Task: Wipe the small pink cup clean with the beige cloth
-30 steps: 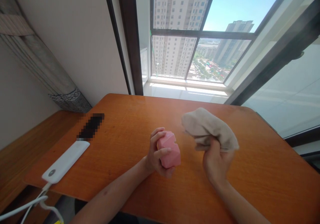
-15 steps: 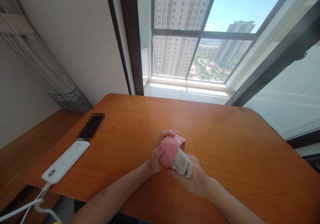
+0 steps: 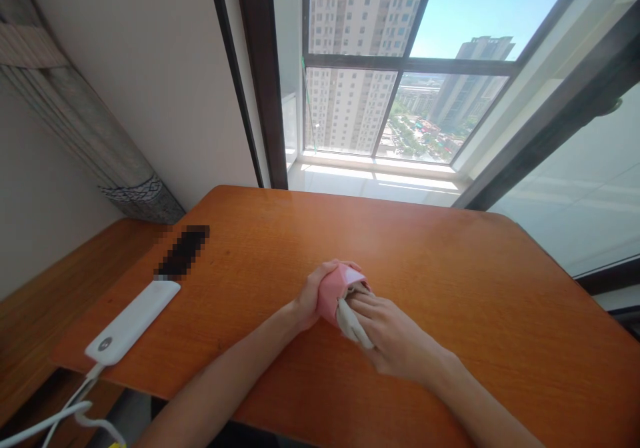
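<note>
- I see a pink container (image 3: 330, 298) with flat, angular facets and a smooth sheen, held above the near middle of the desk (image 3: 450, 268), its open mouth tipped toward the right.
- My left hand (image 3: 310, 298) is wrapped round its closed side, fingers curled over the top.
- Soft, wrinkled, pale grey cloth (image 3: 353, 328) is tucked partly into the mouth, one fold hanging out over the rim.
- My right hand (image 3: 393, 331) has its fingers close together, reaching into the opening against the cloth; I cannot tell whether they pinch it or only press, since the rim and folds hide the tips.
- The desk is orange-brown wood, glossy, with rounded corners.
- Well off to the left lie a smooth white slab (image 3: 133, 325) with a cable (image 3: 63, 411) and a pixelated dark patch (image 3: 183, 251).
- Beyond, I have a patterned grey curtain (image 3: 85, 121) and a dark-framed window (image 3: 360, 62).
</note>
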